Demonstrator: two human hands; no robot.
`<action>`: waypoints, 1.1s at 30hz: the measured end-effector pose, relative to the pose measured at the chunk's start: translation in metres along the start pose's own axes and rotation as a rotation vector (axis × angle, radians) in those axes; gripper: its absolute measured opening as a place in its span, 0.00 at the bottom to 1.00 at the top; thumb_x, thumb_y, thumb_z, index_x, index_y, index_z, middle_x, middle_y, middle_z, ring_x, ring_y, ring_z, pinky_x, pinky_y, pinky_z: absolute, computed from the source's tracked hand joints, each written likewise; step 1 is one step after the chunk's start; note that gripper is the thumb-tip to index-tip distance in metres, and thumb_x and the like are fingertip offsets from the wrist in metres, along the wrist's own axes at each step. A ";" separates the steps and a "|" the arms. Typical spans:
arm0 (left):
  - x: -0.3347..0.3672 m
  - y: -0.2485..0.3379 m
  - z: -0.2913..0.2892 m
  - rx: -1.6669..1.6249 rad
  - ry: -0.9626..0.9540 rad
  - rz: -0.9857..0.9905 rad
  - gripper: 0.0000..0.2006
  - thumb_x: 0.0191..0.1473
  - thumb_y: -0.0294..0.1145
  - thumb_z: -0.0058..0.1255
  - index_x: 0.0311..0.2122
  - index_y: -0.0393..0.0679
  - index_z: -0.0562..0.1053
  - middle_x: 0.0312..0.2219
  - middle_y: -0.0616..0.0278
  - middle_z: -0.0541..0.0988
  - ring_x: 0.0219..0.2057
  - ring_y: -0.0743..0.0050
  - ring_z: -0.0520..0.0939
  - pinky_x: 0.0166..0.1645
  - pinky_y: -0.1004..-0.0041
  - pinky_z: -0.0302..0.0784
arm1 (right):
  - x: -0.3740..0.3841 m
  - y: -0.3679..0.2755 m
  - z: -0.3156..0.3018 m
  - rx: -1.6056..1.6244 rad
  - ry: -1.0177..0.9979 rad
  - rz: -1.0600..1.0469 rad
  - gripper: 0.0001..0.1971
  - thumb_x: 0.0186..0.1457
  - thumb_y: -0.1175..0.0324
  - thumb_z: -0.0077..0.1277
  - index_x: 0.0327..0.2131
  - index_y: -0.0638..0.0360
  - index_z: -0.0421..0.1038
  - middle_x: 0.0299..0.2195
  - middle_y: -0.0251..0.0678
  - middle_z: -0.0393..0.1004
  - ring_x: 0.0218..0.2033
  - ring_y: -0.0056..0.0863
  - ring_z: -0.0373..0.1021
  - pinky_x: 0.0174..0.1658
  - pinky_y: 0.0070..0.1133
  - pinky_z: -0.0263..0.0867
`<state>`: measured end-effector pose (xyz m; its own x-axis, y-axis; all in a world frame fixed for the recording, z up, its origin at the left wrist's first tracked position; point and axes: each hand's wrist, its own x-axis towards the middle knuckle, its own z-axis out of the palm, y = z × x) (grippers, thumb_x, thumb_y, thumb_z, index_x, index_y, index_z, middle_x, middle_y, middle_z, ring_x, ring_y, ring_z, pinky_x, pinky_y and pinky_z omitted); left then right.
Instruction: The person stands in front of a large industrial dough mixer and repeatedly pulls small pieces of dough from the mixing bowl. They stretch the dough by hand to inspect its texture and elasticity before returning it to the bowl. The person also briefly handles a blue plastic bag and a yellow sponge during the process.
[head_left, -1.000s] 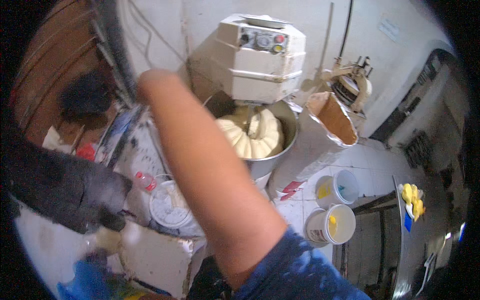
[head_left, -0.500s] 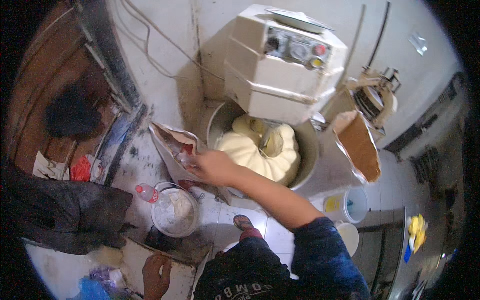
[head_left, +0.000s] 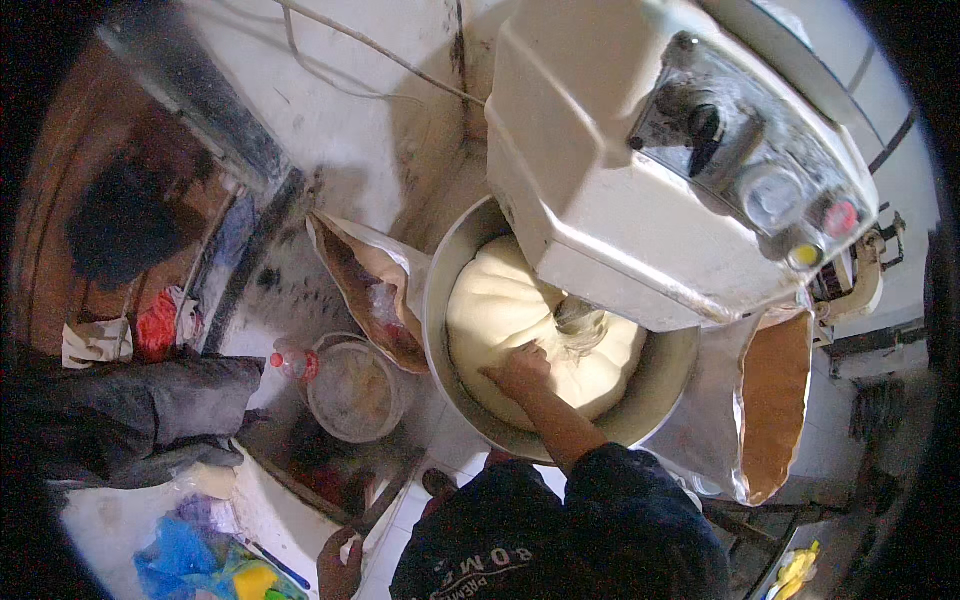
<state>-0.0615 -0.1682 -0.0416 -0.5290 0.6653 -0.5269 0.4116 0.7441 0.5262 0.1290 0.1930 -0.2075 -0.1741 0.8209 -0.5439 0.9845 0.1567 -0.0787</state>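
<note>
Inside the large metal mixer bowl (head_left: 437, 345) lies a thick mass of cream-coloured dough (head_left: 500, 300), bulging in folds around the mixing hook (head_left: 578, 322). My right hand (head_left: 522, 374) reaches over the bowl's near rim and presses into the dough, thumb out to the left and the other fingers curled against it. Their tips are hard to see. Low on the left, my left hand (head_left: 340, 562) hangs by a table's edge with its fingers loosely bent and apart, holding nothing. An opened paper sack (head_left: 345, 262), with clear and red plastic in it, leans against the bowl's left side.
The mixer's white head (head_left: 600, 190) overhangs the bowl, with its control panel on top. Another opened sack (head_left: 775, 410) stands to the right. A round tub (head_left: 350, 385) and a red-capped bottle (head_left: 298, 364) are at the left. Coloured plastic bags (head_left: 185, 550) lie at the lower left.
My right hand has left the paper sack and moved right, onto the dough. The mixer and bowl look larger and nearer. My left hand stays low by the table's edge.
</note>
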 end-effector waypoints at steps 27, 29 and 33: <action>0.033 0.021 0.028 0.105 -0.022 0.040 0.17 0.49 0.36 0.46 0.41 0.36 0.69 0.34 0.44 0.74 0.36 0.51 0.75 0.40 0.62 0.69 | 0.028 0.108 0.067 0.152 -0.209 0.263 0.28 0.50 0.55 0.42 0.52 0.60 0.53 0.44 0.52 0.66 0.40 0.43 0.68 0.47 0.32 0.62; 0.034 0.016 0.030 0.088 -0.031 0.067 0.16 0.49 0.36 0.47 0.41 0.36 0.69 0.34 0.45 0.74 0.37 0.50 0.75 0.41 0.62 0.69 | 0.025 0.147 0.059 0.372 0.000 0.103 0.23 0.50 0.58 0.42 0.50 0.56 0.56 0.44 0.46 0.67 0.40 0.43 0.68 0.45 0.33 0.63; 0.031 0.009 0.030 0.028 -0.040 0.139 0.16 0.49 0.35 0.47 0.42 0.36 0.69 0.35 0.44 0.74 0.39 0.50 0.75 0.43 0.62 0.69 | 0.018 0.169 0.005 0.054 -0.121 0.098 0.23 0.50 0.64 0.40 0.51 0.55 0.56 0.41 0.47 0.68 0.43 0.41 0.67 0.46 0.33 0.62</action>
<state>-0.0519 -0.1389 -0.0737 -0.4357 0.7637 -0.4764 0.4996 0.6454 0.5778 0.2926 0.2310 -0.2348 -0.0762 0.7579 -0.6479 0.9969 0.0462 -0.0632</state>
